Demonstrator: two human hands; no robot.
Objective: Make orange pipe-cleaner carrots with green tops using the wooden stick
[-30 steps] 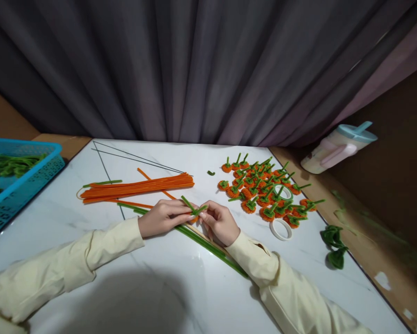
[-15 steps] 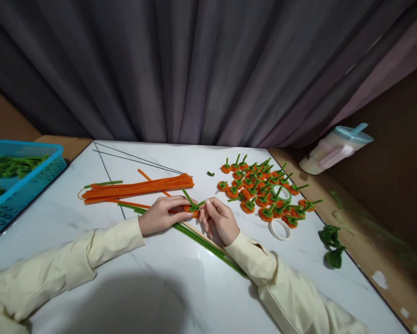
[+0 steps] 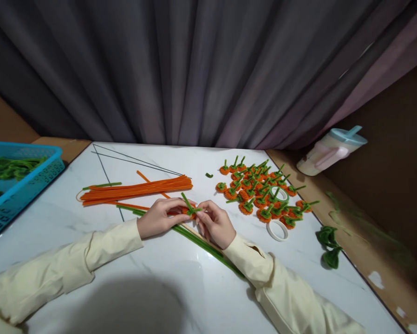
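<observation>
Between my two hands is a small orange pipe-cleaner pumpkin (image 3: pixel 192 211) with a green stem sticking up. My left hand (image 3: pixel 161 216) pinches it from the left, fingers closed. My right hand (image 3: pixel 217 223) is closed at its right side, thumb and fingertips on the green part. Under both hands run long green pipe cleaners (image 3: pixel 208 250) and a thin pale stick (image 3: pixel 193 230). Behind my left hand lies a bundle of orange pipe cleaners (image 3: pixel 135 190). Many finished-looking orange pumpkins with green stems (image 3: pixel 246 207) cluster to the right.
At the left stands a blue basket (image 3: pixel 55 160) holding green pipe-cleaner pieces. White tape rolls (image 3: pixel 277 230) lie by the pumpkins. Dark green leaf shapes (image 3: pixel 330 257) sit near the right edge. Thin black wires (image 3: pixel 139 160) lie at the back; a tumbler (image 3: pixel 330 150) stands beyond the table.
My right hand has shifted from the tip of a green strand to the pumpkin's right side, closer to my left hand. The green piece has been bent lower on the right.
</observation>
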